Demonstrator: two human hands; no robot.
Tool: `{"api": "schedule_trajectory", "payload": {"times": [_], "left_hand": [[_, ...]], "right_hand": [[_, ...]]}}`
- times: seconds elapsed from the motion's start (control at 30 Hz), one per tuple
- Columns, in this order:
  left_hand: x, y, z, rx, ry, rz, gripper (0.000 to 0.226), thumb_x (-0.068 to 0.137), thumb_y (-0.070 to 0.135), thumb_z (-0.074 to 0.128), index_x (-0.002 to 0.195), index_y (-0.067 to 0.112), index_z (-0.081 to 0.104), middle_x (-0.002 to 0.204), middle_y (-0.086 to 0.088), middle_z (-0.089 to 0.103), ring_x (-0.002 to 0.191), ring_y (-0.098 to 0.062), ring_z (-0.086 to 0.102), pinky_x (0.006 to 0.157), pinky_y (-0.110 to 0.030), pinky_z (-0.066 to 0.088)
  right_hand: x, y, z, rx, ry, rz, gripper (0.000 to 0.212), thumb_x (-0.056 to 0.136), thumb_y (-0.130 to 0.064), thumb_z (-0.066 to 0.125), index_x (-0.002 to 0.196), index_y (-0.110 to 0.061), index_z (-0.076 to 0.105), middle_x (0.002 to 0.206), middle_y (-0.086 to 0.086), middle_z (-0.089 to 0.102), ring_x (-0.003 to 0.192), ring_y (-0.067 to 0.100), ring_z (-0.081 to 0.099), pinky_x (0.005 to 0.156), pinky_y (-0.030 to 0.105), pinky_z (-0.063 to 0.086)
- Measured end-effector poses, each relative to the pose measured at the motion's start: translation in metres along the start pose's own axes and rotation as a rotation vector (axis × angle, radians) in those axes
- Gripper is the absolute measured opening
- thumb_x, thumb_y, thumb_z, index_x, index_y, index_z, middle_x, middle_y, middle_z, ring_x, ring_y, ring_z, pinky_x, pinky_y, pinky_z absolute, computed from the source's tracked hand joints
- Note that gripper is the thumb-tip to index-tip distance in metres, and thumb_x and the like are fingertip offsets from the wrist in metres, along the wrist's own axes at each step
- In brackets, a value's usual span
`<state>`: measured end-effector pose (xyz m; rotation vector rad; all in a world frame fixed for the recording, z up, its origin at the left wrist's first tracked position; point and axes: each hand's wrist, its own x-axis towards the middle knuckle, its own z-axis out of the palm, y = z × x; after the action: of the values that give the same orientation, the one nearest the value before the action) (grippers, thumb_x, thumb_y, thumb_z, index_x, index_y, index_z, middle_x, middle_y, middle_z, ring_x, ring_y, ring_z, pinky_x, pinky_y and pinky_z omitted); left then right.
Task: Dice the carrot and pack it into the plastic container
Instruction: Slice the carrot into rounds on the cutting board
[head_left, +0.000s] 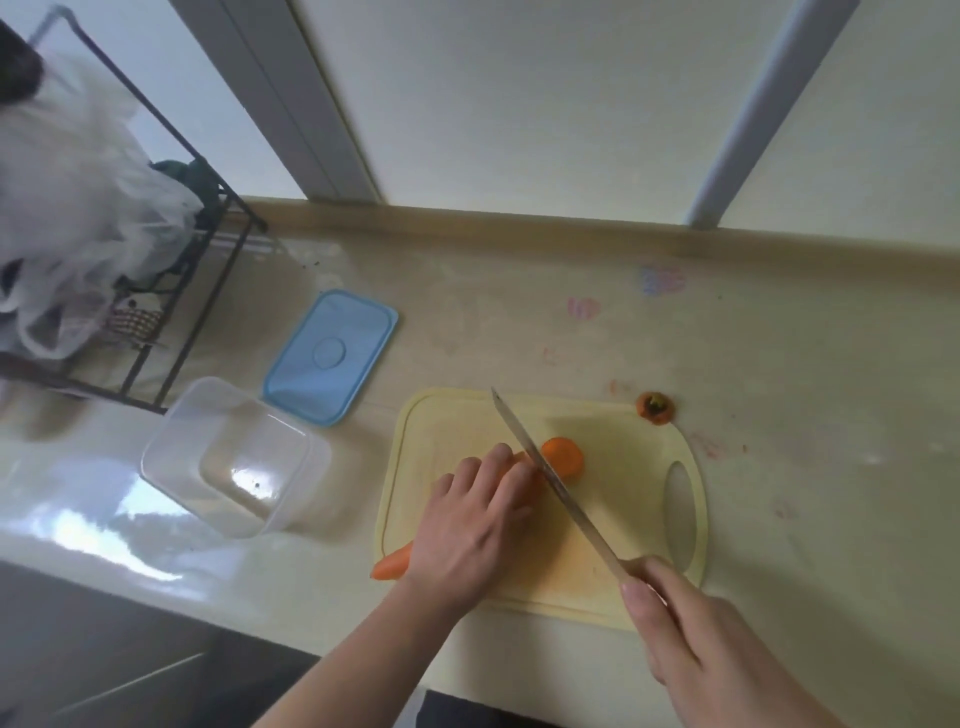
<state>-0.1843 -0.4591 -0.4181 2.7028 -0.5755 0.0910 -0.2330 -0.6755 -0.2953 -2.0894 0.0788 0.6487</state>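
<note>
An orange carrot (563, 457) lies across the pale yellow cutting board (639, 525), its thin tip sticking out past the board's left edge. My left hand (467, 525) holds the carrot down, covering its middle. My right hand (696, 639) grips the handle of a long knife (550, 478), whose blade crosses the carrot just right of my left fingers. The clear plastic container (234, 457) stands open to the left of the board, nothing in it. Its blue lid (330, 358) lies behind it.
A cut-off carrot top (655, 408) lies on the counter at the board's far right corner. A black wire rack (171, 291) with white plastic bags stands at the far left. The counter's front edge runs close below the board.
</note>
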Motion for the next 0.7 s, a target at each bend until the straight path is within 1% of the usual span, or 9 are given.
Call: {"api": "schedule_trajectory", "payload": {"times": [0.1, 0.17, 0.23, 0.3, 0.37, 0.5, 0.57, 0.63, 0.7], "left_hand": [[-0.004, 0.002, 0.001, 0.007, -0.028, -0.012, 0.059, 0.089, 0.015, 0.076, 0.138, 0.020, 0.043, 0.140, -0.003, 0.044, 0.103, -0.026, 0.051, 0.081, -0.040, 0.052], [-0.006, 0.002, 0.002, 0.006, -0.040, -0.001, 0.063, 0.086, 0.012, 0.078, 0.137, 0.019, 0.042, 0.141, -0.005, 0.043, 0.107, -0.025, 0.051, 0.084, -0.040, 0.051], [-0.007, 0.001, 0.003, 0.003, -0.037, 0.007, 0.063, 0.086, 0.011, 0.078, 0.137, 0.019, 0.042, 0.139, -0.007, 0.043, 0.108, -0.027, 0.052, 0.085, -0.040, 0.051], [-0.006, 0.000, 0.006, 0.003, -0.029, 0.014, 0.063, 0.085, 0.009, 0.079, 0.135, 0.019, 0.042, 0.134, -0.009, 0.044, 0.106, -0.030, 0.056, 0.084, -0.042, 0.052], [-0.006, -0.001, 0.008, 0.006, -0.005, 0.034, 0.058, 0.087, 0.009, 0.077, 0.132, 0.017, 0.043, 0.126, -0.010, 0.045, 0.101, -0.031, 0.058, 0.080, -0.043, 0.054], [-0.006, -0.003, 0.008, 0.018, 0.042, 0.063, 0.037, 0.098, 0.018, 0.059, 0.131, 0.013, 0.042, 0.118, -0.010, 0.043, 0.095, -0.029, 0.055, 0.076, -0.042, 0.053], [-0.004, -0.003, 0.007, 0.015, 0.045, 0.070, 0.034, 0.100, 0.020, 0.052, 0.131, 0.012, 0.042, 0.117, -0.010, 0.043, 0.094, -0.028, 0.055, 0.075, -0.041, 0.054], [-0.002, -0.005, 0.008, 0.009, 0.058, 0.065, 0.036, 0.098, 0.019, 0.056, 0.130, 0.012, 0.042, 0.116, -0.010, 0.042, 0.092, -0.029, 0.055, 0.073, -0.040, 0.055], [-0.001, -0.005, 0.008, 0.005, 0.065, 0.068, 0.039, 0.096, 0.017, 0.062, 0.129, 0.011, 0.041, 0.116, -0.011, 0.042, 0.091, -0.030, 0.055, 0.072, -0.041, 0.055]], "right_hand": [[-0.001, 0.002, -0.010, -0.055, -0.068, 0.006, 0.022, 0.094, -0.044, 0.035, 0.100, -0.031, 0.053, 0.052, -0.015, 0.054, 0.053, 0.005, 0.054, 0.052, 0.014, 0.035], [0.001, 0.002, -0.015, -0.067, -0.107, 0.007, 0.021, 0.096, -0.042, 0.034, 0.104, -0.032, 0.051, 0.056, -0.025, 0.055, 0.059, 0.001, 0.057, 0.054, 0.012, 0.036], [0.002, -0.002, -0.017, -0.089, -0.130, -0.003, 0.027, 0.093, -0.047, 0.029, 0.104, -0.034, 0.049, 0.059, -0.033, 0.054, 0.063, -0.003, 0.057, 0.056, 0.011, 0.037], [0.003, -0.004, -0.017, -0.093, -0.124, -0.018, 0.034, 0.085, -0.052, 0.023, 0.101, -0.035, 0.048, 0.062, -0.033, 0.054, 0.064, -0.003, 0.057, 0.057, 0.011, 0.037], [0.005, -0.006, -0.015, -0.106, -0.115, -0.020, 0.034, 0.084, -0.053, 0.021, 0.097, -0.035, 0.047, 0.064, -0.032, 0.054, 0.065, -0.003, 0.057, 0.056, 0.011, 0.036], [0.020, -0.004, -0.009, -0.106, -0.123, -0.024, 0.034, 0.085, -0.054, 0.018, 0.087, -0.032, 0.044, 0.065, -0.024, 0.055, 0.060, 0.002, 0.054, 0.053, 0.015, 0.034], [0.028, 0.000, -0.003, -0.109, -0.115, -0.035, 0.035, 0.084, -0.056, 0.016, 0.085, -0.033, 0.042, 0.069, -0.020, 0.058, 0.062, 0.003, 0.054, 0.057, 0.018, 0.036], [0.033, 0.007, 0.003, -0.112, -0.096, -0.039, 0.042, 0.083, -0.061, 0.014, 0.087, -0.032, 0.044, 0.070, -0.002, 0.059, 0.065, 0.006, 0.055, 0.062, 0.024, 0.040], [0.035, 0.013, 0.007, -0.115, -0.080, -0.040, 0.048, 0.081, -0.065, 0.011, 0.088, -0.031, 0.045, 0.066, 0.005, 0.057, 0.065, 0.008, 0.055, 0.064, 0.027, 0.040]]}}
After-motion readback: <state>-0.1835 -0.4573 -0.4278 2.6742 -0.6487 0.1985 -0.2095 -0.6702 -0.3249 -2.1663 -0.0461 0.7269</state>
